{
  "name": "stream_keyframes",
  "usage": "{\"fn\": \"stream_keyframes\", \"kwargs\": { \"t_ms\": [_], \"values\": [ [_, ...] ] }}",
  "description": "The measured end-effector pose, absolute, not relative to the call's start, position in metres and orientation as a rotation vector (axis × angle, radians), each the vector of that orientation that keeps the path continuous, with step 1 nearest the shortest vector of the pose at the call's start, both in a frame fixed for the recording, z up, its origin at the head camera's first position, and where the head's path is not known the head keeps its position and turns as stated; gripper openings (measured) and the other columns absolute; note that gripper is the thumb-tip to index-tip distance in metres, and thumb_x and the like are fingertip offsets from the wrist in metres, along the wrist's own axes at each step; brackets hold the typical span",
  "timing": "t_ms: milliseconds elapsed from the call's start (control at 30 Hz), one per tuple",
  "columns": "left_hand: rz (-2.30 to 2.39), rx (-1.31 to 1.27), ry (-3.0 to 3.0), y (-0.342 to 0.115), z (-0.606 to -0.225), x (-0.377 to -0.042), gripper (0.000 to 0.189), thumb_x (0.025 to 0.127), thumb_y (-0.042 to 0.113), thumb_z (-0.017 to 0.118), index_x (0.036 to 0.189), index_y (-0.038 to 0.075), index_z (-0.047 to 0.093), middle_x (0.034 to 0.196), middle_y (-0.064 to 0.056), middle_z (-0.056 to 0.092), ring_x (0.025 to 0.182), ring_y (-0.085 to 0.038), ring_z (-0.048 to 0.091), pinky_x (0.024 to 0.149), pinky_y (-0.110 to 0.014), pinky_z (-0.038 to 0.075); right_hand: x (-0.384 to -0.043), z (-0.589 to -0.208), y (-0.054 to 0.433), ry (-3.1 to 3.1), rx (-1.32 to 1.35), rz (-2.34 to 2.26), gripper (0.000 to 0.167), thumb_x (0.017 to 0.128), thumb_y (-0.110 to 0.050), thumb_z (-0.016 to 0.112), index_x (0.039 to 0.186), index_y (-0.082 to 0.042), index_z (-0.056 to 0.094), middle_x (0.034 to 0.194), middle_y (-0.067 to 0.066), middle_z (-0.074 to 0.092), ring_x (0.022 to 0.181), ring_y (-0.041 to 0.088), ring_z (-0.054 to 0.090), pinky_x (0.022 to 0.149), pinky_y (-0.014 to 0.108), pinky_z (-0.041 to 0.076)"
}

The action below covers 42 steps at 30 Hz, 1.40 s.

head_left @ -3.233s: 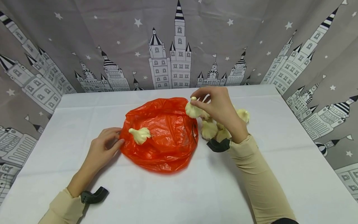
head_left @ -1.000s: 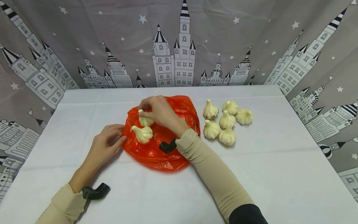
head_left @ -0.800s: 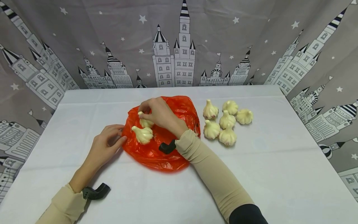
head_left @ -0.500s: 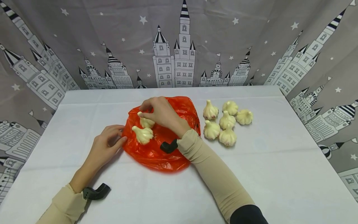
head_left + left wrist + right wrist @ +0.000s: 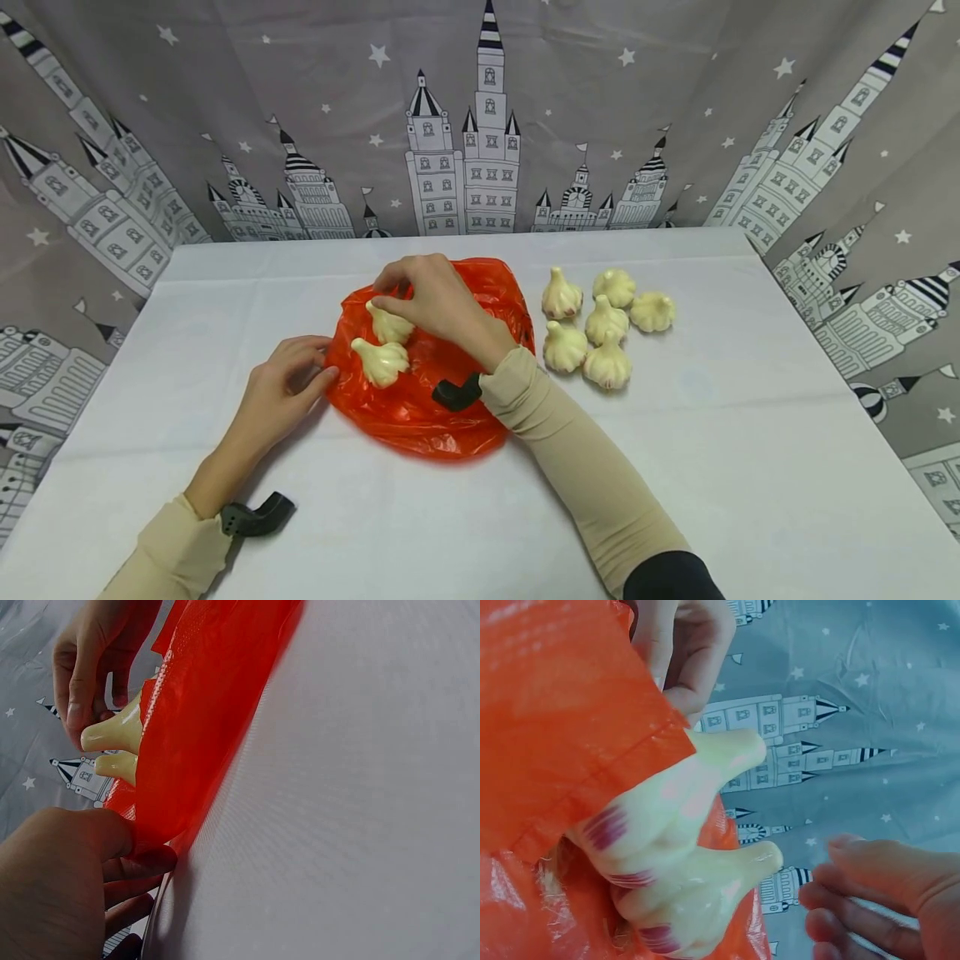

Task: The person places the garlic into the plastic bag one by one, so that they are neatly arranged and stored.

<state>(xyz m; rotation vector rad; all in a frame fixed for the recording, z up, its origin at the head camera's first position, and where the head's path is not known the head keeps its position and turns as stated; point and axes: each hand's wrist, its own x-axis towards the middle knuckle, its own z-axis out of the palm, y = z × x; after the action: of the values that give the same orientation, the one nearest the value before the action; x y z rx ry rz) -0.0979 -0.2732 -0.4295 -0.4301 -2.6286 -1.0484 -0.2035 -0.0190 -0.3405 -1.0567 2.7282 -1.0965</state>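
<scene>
A red plastic bag (image 5: 442,421) lies in the middle of the white table, its rim rolled outward. Two garlic bulbs rest inside at its left: the nearer bulb (image 5: 381,364) and, just behind it, the farther bulb (image 5: 390,325). My left hand (image 5: 276,392) pinches the bag's left rim between thumb and fingers, as the left wrist view also shows. Over the farther bulb hovers my right hand (image 5: 435,298), fingers loosely bent. In the right wrist view its fingers (image 5: 855,859) stand apart from that bulb's stem, and purple streaks mark both bulbs.
Right of the bag, several more garlic bulbs (image 5: 606,321) stand in a loose cluster on the white tablecloth (image 5: 712,467). Behind the table hangs a grey curtain (image 5: 315,50) printed with castles and stars.
My right hand has brought a garlic bulb from the cluster into the bag, beside the first one, and has let go of its stem. My left hand has kept hold of the rim.
</scene>
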Motion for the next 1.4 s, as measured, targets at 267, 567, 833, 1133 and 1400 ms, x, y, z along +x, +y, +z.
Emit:
{"fn": "stream_keyframes", "kwargs": {
  "t_ms": [267,567,833,1133,1400],
  "values": [
    [-1.058,-0.434,-2.625,-0.273,-0.432,-0.097,0.007,0.093,0.005,0.078,0.094,0.010,0.072,0.130,-0.017,0.070,0.128,-0.035,0.058,0.104,0.002,0.027,-0.199,-0.341,-0.015,2.756,-1.104,-1.116,0.020,0.100,-0.025,0.074,0.113,-0.012,0.080,0.106,-0.002,0.080,0.092,0.010,0.068,0.080,0.017,0.050],
    [-1.054,-0.419,-2.637,-0.271,-0.432,-0.099,0.006,0.094,0.007,0.078,0.095,0.010,0.073,0.131,-0.016,0.070,0.129,-0.035,0.058,0.103,0.002,0.026,-0.192,-0.339,0.002,2.766,-1.123,-1.201,0.017,0.099,-0.022,0.075,0.110,-0.010,0.081,0.103,-0.002,0.080,0.087,0.009,0.067,0.078,0.019,0.051],
    [-1.064,-0.423,-2.622,-0.271,-0.432,-0.099,0.007,0.093,0.005,0.078,0.094,0.009,0.073,0.130,-0.017,0.070,0.129,-0.035,0.058,0.103,0.002,0.027,-0.185,-0.339,0.024,2.805,-1.130,-1.210,0.014,0.099,-0.020,0.076,0.108,-0.011,0.081,0.099,-0.002,0.078,0.085,0.010,0.067,0.078,0.025,0.054],
    [-1.061,-0.418,-2.620,-0.273,-0.434,-0.097,0.009,0.091,0.004,0.079,0.095,0.009,0.073,0.131,-0.018,0.070,0.128,-0.035,0.058,0.102,0.003,0.027,-0.176,-0.338,0.046,2.850,-1.131,-1.235,0.013,0.097,-0.019,0.078,0.106,-0.011,0.081,0.096,0.000,0.078,0.087,0.013,0.068,0.082,0.032,0.057],
    [-1.062,-0.427,-2.618,-0.271,-0.432,-0.099,0.009,0.091,0.004,0.080,0.095,0.009,0.073,0.131,-0.018,0.070,0.128,-0.036,0.058,0.101,0.003,0.028,-0.169,-0.338,0.069,2.855,-1.121,-1.275,0.014,0.097,-0.017,0.078,0.107,-0.009,0.081,0.097,0.002,0.078,0.088,0.016,0.069,0.081,0.039,0.059]
  ]
}}
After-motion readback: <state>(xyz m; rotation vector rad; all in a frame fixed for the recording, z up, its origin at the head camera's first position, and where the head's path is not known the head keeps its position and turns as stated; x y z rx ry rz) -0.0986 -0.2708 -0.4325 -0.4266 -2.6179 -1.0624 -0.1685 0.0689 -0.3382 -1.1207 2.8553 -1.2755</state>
